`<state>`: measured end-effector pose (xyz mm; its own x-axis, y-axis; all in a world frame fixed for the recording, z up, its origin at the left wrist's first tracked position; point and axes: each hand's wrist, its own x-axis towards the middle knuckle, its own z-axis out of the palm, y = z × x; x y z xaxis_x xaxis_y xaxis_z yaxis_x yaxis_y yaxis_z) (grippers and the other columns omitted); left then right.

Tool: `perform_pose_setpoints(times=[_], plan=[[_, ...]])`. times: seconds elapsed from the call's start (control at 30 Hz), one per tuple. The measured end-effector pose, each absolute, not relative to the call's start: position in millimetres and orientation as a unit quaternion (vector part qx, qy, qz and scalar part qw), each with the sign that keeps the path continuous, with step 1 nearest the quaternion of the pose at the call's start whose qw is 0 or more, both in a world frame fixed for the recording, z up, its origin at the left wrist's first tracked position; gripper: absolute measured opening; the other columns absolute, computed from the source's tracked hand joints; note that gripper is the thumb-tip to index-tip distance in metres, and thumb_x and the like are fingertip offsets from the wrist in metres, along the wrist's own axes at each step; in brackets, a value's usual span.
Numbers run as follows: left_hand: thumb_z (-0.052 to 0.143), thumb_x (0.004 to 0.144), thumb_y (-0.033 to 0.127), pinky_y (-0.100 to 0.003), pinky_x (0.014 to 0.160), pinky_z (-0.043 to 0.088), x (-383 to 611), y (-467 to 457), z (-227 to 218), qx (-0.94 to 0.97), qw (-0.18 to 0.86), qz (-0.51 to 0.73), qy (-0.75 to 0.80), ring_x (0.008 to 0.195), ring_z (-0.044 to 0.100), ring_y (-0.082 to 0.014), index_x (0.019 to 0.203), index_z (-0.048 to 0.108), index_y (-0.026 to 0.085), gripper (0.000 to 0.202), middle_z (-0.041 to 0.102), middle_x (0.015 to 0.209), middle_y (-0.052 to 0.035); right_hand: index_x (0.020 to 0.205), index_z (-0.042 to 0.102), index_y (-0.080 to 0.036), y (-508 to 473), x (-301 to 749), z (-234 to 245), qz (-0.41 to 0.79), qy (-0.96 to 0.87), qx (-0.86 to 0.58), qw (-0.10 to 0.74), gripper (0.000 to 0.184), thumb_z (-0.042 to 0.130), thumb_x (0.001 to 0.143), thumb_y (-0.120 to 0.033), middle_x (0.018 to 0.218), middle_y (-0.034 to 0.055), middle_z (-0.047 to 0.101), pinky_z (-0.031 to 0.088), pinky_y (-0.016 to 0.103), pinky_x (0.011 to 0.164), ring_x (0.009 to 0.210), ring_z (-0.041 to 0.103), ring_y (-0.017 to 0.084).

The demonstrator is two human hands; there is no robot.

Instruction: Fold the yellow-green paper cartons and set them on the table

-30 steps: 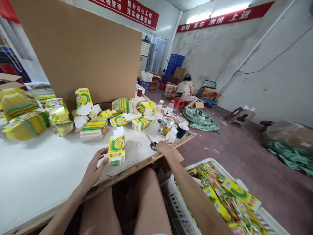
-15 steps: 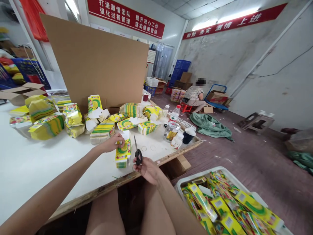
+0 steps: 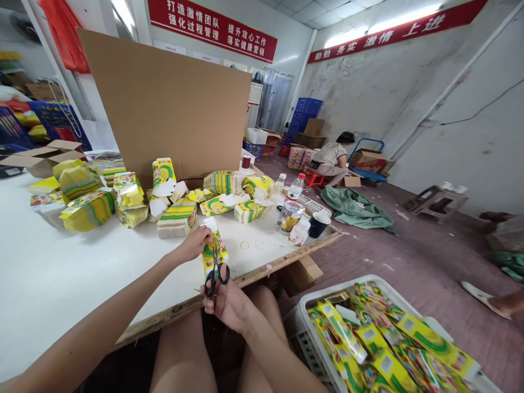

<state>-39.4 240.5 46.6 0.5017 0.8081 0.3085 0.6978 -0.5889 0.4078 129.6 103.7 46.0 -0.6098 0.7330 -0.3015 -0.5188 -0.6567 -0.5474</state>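
Observation:
My right hand (image 3: 227,305) grips black-handled scissors (image 3: 213,275), fingers in the loops, handles spread apart. The blades point up and away over a bundle of flat yellow-green cartons (image 3: 220,248) near the table's front edge. Curled fingers of my left hand (image 3: 198,243) close on the bundle's upper left side; what exactly they pinch there is hidden. Just behind that hand stands another stack of yellow-green cartons (image 3: 176,219). More bundles, among them a carton bundle (image 3: 249,212), lie in a row further back.
A tall cardboard sheet (image 3: 172,109) stands behind the bundles. At the table's right are a clear jar (image 3: 290,217), a red-capped bottle (image 3: 295,188) and a dark cup (image 3: 318,225). A white crate (image 3: 305,305) of yellow packs stands at lower right. One person (image 3: 329,155) sits far back.
The scissors have moved left and nearer, and their handles have spread; the blades now overlap the bundle. My left hand stays at the bundle's upper side. A foot has appeared at the right edge.

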Motion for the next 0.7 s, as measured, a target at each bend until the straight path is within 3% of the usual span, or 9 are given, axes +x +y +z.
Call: perform_pose_setpoints(times=[0.23,0.4,0.57,0.7], plan=[[0.058,0.092,0.030,-0.042,0.082,0.055,-40,240,43,0.843,0.141,0.263,0.448,0.095,0.065,-0.0207,0.112,0.062,0.017,0.024,0.066,0.113,-0.0074,0.068,0.057,-0.016,107,124,46,0.847,-0.197,-0.254,0.422,0.051,0.066,0.077,-0.066,0.066,-0.0018,0.060,0.025,0.020,0.047,0.041,0.033,0.003],[0.058,0.092,0.031,-0.042,0.082,0.055,-37,239,40,0.825,0.179,0.290,0.451,0.095,0.065,-0.0211,0.112,0.061,0.017,0.025,0.065,0.113,-0.0075,0.068,0.056,-0.018,108,122,51,0.854,-0.196,-0.235,0.421,0.056,0.065,0.071,-0.073,0.069,-0.0010,0.056,0.027,0.020,0.049,0.048,0.036,0.006],[0.058,0.092,0.031,-0.041,0.079,0.056,-43,244,37,0.788,0.222,0.332,0.469,0.092,0.066,-0.0206,0.115,0.060,0.016,0.027,0.065,0.112,-0.0075,0.063,0.049,-0.022,105,118,56,0.754,-0.329,-0.338,0.457,0.063,0.052,0.068,-0.085,0.068,-0.0004,0.051,0.029,0.025,0.050,0.048,0.031,0.009],[0.058,0.092,0.031,-0.040,0.078,0.057,-50,250,32,0.761,0.254,0.357,0.479,0.092,0.066,-0.0205,0.116,0.060,0.016,0.028,0.065,0.112,-0.0076,0.065,0.054,-0.026,115,135,60,0.653,-0.425,-0.452,0.434,0.060,0.041,0.076,-0.083,0.071,0.0038,0.058,0.035,0.030,0.050,0.052,0.043,0.015]])
